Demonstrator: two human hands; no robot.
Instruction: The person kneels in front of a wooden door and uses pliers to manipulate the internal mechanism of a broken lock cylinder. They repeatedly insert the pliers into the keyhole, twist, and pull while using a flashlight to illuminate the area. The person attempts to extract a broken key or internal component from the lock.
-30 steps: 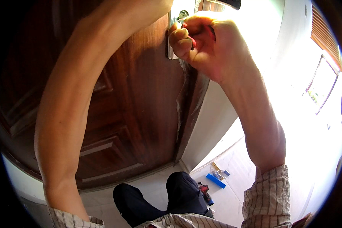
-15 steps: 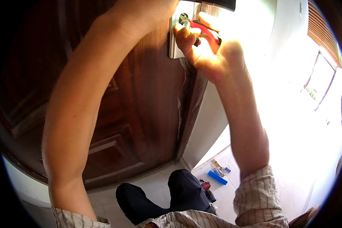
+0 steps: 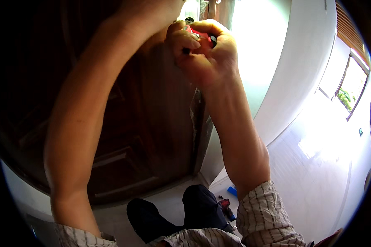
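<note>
My right hand point(image 3: 204, 55) is raised to the edge of a dark brown wooden door point(image 3: 152, 123), fingers curled around a red and black tool handle point(image 3: 198, 35). The tool's tip is hidden behind my fingers, near a small dark fitting point(image 3: 189, 19) on the door's edge. My left forearm runs up the door's face, and my left hand point(image 3: 154, 10) rests against the door at the picture's top edge, mostly cut off. Its fingers cannot be made out.
The door's open edge point(image 3: 200, 136) runs down to the floor. A white wall point(image 3: 292, 74) stands to the right, beside bright pale floor point(image 3: 317, 173) and a window point(image 3: 350, 90). My dark-trousered knees point(image 3: 202, 206) are below, with small blue point(image 3: 231, 190) and red point(image 3: 226, 202) items beside them.
Half a second ago my right hand's fingers were loosened, showing the red handle; now they are wrapped tight around it again. The left hand stays against the door.
</note>
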